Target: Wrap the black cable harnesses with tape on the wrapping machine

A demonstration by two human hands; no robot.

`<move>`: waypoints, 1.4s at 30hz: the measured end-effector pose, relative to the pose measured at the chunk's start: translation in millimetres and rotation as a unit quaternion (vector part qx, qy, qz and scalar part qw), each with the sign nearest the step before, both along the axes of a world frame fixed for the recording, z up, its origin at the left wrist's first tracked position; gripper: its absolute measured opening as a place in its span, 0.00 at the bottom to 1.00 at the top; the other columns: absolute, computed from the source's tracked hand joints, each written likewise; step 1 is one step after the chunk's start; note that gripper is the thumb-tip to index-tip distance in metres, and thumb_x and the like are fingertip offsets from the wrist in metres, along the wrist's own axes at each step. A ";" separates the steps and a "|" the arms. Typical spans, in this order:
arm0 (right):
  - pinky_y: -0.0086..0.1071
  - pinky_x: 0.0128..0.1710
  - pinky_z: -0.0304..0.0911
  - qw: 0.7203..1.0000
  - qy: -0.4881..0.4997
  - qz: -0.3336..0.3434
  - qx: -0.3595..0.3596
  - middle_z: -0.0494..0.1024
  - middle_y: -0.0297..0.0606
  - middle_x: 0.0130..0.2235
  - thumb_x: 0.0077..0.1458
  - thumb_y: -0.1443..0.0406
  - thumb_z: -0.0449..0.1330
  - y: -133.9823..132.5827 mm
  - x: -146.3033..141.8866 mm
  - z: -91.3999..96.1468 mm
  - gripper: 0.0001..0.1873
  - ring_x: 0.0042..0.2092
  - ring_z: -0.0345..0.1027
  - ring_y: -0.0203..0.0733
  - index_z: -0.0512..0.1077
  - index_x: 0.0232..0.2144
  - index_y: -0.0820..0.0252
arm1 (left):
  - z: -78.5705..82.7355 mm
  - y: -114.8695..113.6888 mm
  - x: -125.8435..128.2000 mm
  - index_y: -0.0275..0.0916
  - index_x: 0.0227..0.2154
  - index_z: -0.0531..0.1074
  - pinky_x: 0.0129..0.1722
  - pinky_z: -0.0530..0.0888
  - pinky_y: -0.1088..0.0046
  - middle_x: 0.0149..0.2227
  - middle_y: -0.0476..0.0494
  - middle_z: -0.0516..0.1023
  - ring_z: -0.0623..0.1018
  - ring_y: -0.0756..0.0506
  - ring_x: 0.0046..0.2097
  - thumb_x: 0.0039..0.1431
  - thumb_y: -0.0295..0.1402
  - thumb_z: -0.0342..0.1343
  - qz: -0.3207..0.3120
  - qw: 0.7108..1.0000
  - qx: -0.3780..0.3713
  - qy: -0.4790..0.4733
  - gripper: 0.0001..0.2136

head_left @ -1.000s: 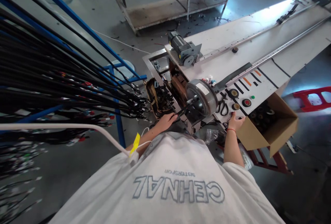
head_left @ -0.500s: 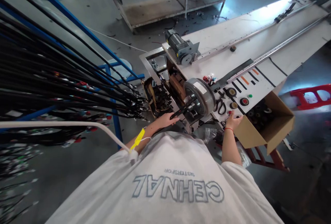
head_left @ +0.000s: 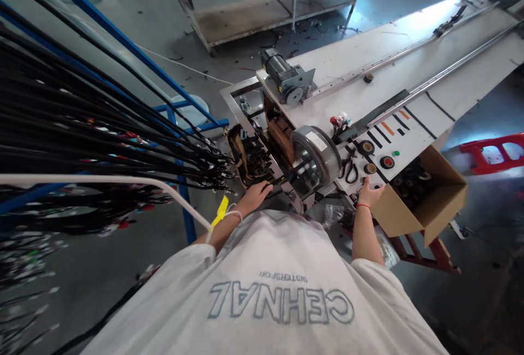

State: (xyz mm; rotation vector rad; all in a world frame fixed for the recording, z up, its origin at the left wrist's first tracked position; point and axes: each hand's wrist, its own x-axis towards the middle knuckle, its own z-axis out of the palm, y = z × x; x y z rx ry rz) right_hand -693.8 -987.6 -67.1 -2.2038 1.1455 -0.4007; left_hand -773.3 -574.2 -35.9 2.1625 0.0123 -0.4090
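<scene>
My left hand (head_left: pixel 257 195) is closed around a black cable (head_left: pixel 277 181), just left of the ring-shaped taping head (head_left: pixel 317 153). The cable runs from my fingers toward the centre of this ring. Past the ring, a bunch of red and white connectors (head_left: pixel 339 122) lies on the machine table. My right hand (head_left: pixel 370 194) is at the front edge of the table, its thumb up by a small button and its other fingers stretched to the right. Close to it are black-handled scissors (head_left: pixel 350 169) and a tape roll (head_left: pixel 370 169).
An open cardboard box (head_left: pixel 444 194) holding dark rolls stands right of my right hand. At left, a blue rack (head_left: pixel 186 202) carries many black cables (head_left: pixel 123 125). A motor (head_left: pixel 282 71) sits on the long white table (head_left: pixel 347 49). A red plastic stool (head_left: pixel 493 153) is far right.
My left hand has shifted a little left and down along the cable. Beyond the ring, the red and white connectors have moved slightly right. The right hand stays at the table edge.
</scene>
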 end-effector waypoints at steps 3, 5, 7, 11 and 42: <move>0.42 0.64 0.48 1.000 -0.006 -0.003 -0.011 0.58 0.63 0.63 0.54 0.47 0.57 -1.1 0.1 -2.4 0.47 0.64 0.53 0.57 0.52 0.63 0.78 | -2.1 -8.7 10.5 0.38 0.34 0.70 0.45 0.70 0.69 0.36 0.41 0.79 0.77 0.43 0.40 0.65 0.45 0.41 0.000 1.000 -0.015 -0.009 0.18; 0.41 0.64 0.48 1.000 -0.008 -0.004 -0.011 0.58 0.63 0.63 0.54 0.47 0.57 -1.2 0.1 -2.8 0.47 0.64 0.53 0.57 0.52 0.63 0.78 | -3.0 -13.9 16.5 0.38 0.35 0.71 0.45 0.70 0.69 0.37 0.41 0.79 0.77 0.43 0.40 0.66 0.44 0.41 -0.003 1.000 -0.014 -0.016 0.18; 0.42 0.64 0.48 1.000 -0.004 -0.002 -0.009 0.58 0.63 0.63 0.54 0.47 0.57 -1.1 0.2 -2.4 0.47 0.64 0.53 0.57 0.51 0.63 0.78 | -2.6 -19.0 22.4 0.38 0.35 0.71 0.45 0.70 0.68 0.37 0.40 0.79 0.77 0.43 0.41 0.66 0.43 0.41 -0.009 1.000 -0.007 -0.022 0.17; 0.44 0.64 0.48 1.000 -0.003 0.002 -0.008 0.58 0.63 0.63 0.55 0.48 0.56 -0.5 0.0 -0.7 0.46 0.65 0.52 0.57 0.51 0.63 0.76 | 1.3 -27.7 35.3 0.37 0.37 0.72 0.46 0.70 0.68 0.38 0.39 0.79 0.77 0.42 0.42 0.66 0.42 0.43 -0.015 1.000 -0.002 -0.028 0.16; 0.44 0.63 0.49 0.999 -0.023 -0.012 0.028 0.58 0.63 0.63 0.55 0.49 0.58 9.1 -7.1 6.0 0.47 0.64 0.53 0.58 0.51 0.64 0.78 | -18.4 22.1 -8.9 0.41 0.27 0.65 0.35 0.68 0.71 0.23 0.49 0.69 0.71 0.46 0.29 0.59 0.57 0.40 0.007 0.998 -0.057 0.024 0.24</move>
